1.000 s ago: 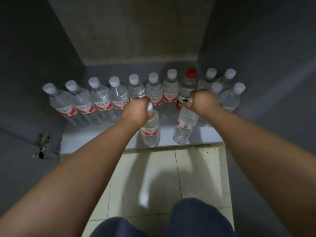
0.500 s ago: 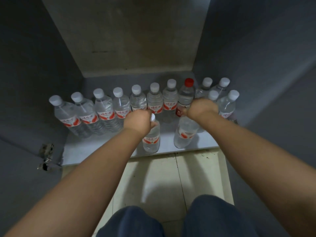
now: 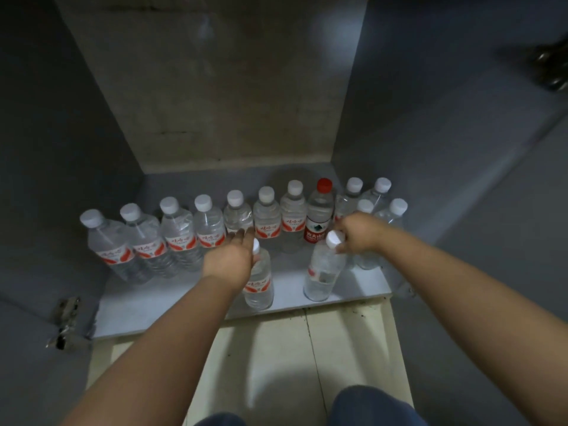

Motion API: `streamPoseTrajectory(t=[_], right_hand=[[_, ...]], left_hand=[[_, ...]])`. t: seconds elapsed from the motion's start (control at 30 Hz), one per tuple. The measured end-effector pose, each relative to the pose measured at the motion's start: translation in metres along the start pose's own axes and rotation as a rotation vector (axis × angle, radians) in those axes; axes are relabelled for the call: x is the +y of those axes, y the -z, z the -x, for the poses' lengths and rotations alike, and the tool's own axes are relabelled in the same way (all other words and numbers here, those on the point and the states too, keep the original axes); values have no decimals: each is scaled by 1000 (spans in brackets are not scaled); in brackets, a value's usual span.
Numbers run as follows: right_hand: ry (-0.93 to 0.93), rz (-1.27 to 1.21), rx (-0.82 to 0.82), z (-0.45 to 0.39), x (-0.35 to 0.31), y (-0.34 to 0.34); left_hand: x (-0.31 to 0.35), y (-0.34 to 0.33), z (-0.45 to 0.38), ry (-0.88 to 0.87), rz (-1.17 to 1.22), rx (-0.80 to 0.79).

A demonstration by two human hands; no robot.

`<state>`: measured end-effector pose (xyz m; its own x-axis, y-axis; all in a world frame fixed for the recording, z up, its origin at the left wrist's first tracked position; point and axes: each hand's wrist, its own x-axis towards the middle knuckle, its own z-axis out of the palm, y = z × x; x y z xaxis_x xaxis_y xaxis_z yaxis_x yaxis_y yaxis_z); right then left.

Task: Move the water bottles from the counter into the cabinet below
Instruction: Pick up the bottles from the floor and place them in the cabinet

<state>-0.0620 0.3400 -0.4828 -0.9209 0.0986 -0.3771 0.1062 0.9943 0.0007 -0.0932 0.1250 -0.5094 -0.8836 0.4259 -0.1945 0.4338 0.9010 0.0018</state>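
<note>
Two clear water bottles stand at the front of the cabinet shelf. My left hand hovers over the left front bottle with its fingers stretched out flat, and the white cap shows beside it. My right hand has its thumb and fingertips around the white cap of the right front bottle. Behind them a row of white-capped bottles with red labels spans the shelf. One red-capped bottle stands among them.
The grey cabinet side walls close in left and right, with a bare concrete back wall. A metal hinge sticks out at the lower left. Pale floor tiles and my knees lie below the shelf edge.
Both bottles have been set down on the shelf front. My left hand has opened and lifted off its cap. My right hand has slid right, uncovering the other cap.
</note>
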Motion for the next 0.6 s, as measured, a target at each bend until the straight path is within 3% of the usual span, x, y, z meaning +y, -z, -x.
streamPoseTrajectory(t=[0.2,0.37,0.6], right_hand=[[-225,3,63,-4,-12,-7],[-79,-99,62,-2,-3,-5],[-38,32,55,-15,-16,-5]], left_hand=[[8,-7,0,-11,11,-35],[6,-3,0,-22,-25,-15],[10,-5,1,50,9,4]])
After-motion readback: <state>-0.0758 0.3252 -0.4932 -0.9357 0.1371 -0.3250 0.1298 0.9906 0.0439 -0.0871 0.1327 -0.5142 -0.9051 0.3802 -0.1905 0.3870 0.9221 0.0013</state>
